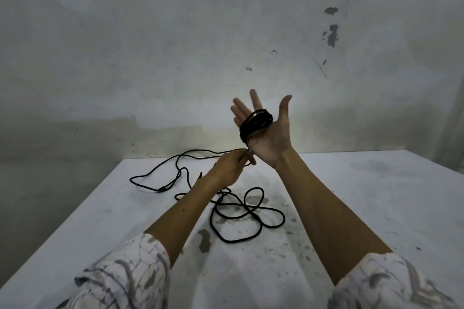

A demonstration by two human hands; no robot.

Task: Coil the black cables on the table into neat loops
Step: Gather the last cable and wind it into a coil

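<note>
From the head view we look down our two bare forearms, patterned white sleeves (120, 276) pushed up, over a stained white table (364, 203) set against a scuffed grey wall (150, 45).

Our right hand (266, 130) is raised above the table's far edge, palm turned towards us, fingers straight and spread, thumb standing off to the right. Around the four fingers sits a tight black coil (256, 121), several turns lying side by side across the base of the fingers, and so the hand carries the coil without curling round it. From the coil's lower edge a strand drops a short way to our left hand (232, 167), which sits just below and to the left of the right wrist. There the fingers are curled and pinch that strand near the fingertips, held up in the air off the table.

Beyond the left hand the thin black cable (155, 178) runs out to the left, arcs down onto the table top and wanders in a loose open bend with a small joint or plug partway along it. Nearer to us, between the two forearms, a thicker black cable (251, 213) lies flat in loose overlapping loops, touched by neither hand. Whether it joins the thin one we cannot tell, as the left forearm covers that spot.
</note>
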